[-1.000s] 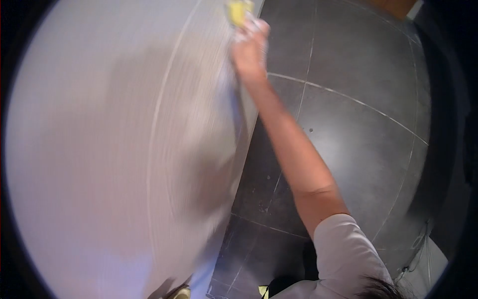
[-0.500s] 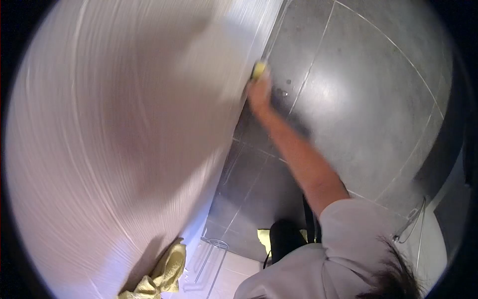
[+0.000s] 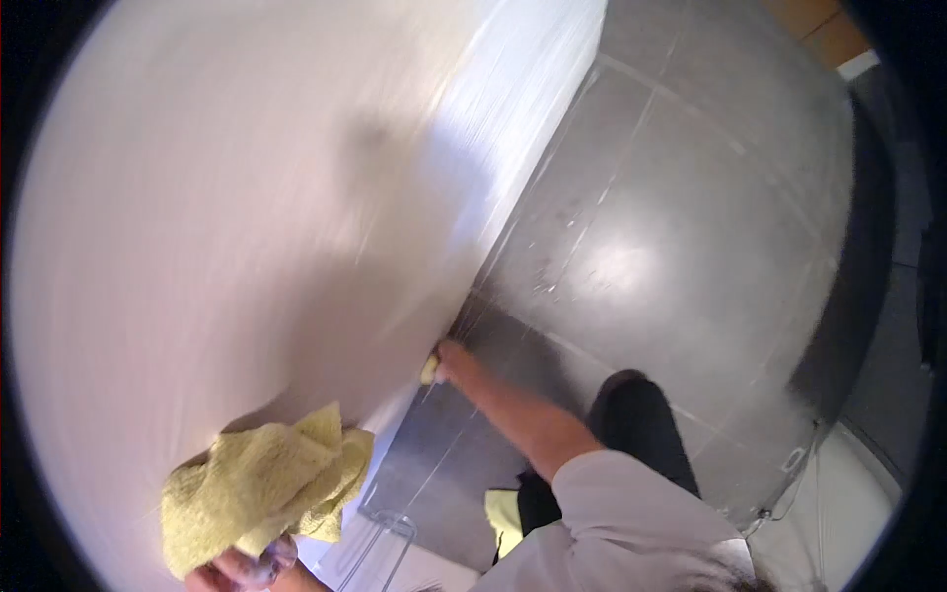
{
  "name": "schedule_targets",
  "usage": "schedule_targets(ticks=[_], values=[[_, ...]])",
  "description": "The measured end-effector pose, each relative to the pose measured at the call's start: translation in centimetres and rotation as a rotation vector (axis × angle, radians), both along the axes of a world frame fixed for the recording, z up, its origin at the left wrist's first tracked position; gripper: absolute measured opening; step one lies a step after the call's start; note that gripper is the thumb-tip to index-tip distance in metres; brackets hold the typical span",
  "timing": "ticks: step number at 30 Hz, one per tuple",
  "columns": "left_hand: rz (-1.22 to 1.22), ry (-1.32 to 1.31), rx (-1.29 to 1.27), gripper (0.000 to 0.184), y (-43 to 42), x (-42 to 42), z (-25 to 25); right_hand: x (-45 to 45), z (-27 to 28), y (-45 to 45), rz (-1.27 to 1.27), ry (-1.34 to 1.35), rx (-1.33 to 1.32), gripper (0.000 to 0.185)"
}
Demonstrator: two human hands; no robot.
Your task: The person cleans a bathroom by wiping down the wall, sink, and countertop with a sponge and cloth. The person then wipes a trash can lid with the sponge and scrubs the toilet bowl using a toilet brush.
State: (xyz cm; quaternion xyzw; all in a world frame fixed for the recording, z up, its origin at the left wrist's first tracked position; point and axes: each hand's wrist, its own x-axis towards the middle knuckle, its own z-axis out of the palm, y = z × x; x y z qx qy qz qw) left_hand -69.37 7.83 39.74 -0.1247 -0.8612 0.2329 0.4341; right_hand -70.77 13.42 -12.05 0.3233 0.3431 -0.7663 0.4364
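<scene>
My right hand [image 3: 451,363] is closed around a small yellow sponge [image 3: 429,370] where the pale wall [image 3: 197,276] meets the dark grey tiles [image 3: 631,187]. The sponge appears to touch that joint, and the hand partly covers it. In the lower left, my left hand [image 3: 232,572] grips a crumpled yellow cloth [image 3: 266,483] close to the wall. Its fingers show beneath the cloth, curled into it.
A wire rack [image 3: 395,523] stands at the bottom, beside the wall. Another yellow cloth [image 3: 503,518] hangs by my dark-trousered leg [image 3: 646,424]. A white fixture [image 3: 838,493] is at the lower right. Small wet marks dot the tiles.
My right hand has come down along the wall joint with the sponge, toward my body. My left hand has risen into view with the cloth. The camera view has shifted.
</scene>
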Motion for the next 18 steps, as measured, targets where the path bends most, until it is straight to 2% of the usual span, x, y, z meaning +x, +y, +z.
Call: schedule_targets(ticks=[1, 2, 3, 4, 5, 6, 8, 10, 12, 15, 16, 17, 18], values=[[0.017, -0.025, -0.013, 0.066, -0.3, 0.4, 0.3, -7.2, 1.3, 5.2, -0.453, -0.754, -0.405, 0.024], [0.030, -0.043, -0.025, 0.066, 0.1, -0.1, 0.5, -13.3, 1.8, 10.5, -0.462, -0.387, -0.379, 0.021], [0.027, -0.158, -0.128, 0.067, 0.4, -0.5, 1.2, -18.6, -3.2, 15.6, -0.403, -0.367, -0.061, 0.017], [0.045, -0.141, -0.226, 0.066, 0.1, -0.6, 0.9, -23.0, -2.0, 21.6, -0.515, -0.019, -0.198, 0.011], [0.059, -0.120, -0.324, 0.065, 0.0, -1.0, 0.7, -27.2, 8.6, 27.5, -0.669, 0.062, -0.172, 0.016], [0.034, -0.201, -0.316, 0.064, 0.9, -1.2, 1.2, -30.6, 15.8, 33.5, -0.694, 0.142, -0.235, 0.017], [-0.053, -0.197, -0.203, 0.064, 5.2, -3.9, 1.1, -35.7, 26.9, 44.4, -0.629, 0.503, -0.421, 0.013], [-0.153, -0.208, -0.085, 0.064, 10.3, -7.0, 1.2, -37.8, 38.5, 52.3, -0.741, 0.712, -0.296, 0.007], [-0.246, -0.237, -0.001, 0.064, 15.4, -9.9, 1.5, -33.8, 48.0, 60.7, -0.693, 0.797, -0.044, 0.012], [-0.357, -0.281, 0.081, 0.064, 22.7, -13.9, 3.3, -26.8, 54.4, 72.4, -0.684, 1.376, 0.488, 0.018], [-0.388, -0.295, 0.103, 0.064, 24.6, -14.8, 3.8, -22.9, 57.5, 75.8, -0.642, 1.201, 1.006, 0.022], [-0.414, -0.313, 0.127, 0.064, 26.3, -15.7, 4.4, -17.3, 61.2, 78.8, -0.477, 1.181, 1.672, 0.023], [-0.438, -0.321, 0.150, 0.064, 27.8, -16.0, 4.6, -12.1, 64.8, 80.6, -0.559, 1.222, 2.110, 0.022]])
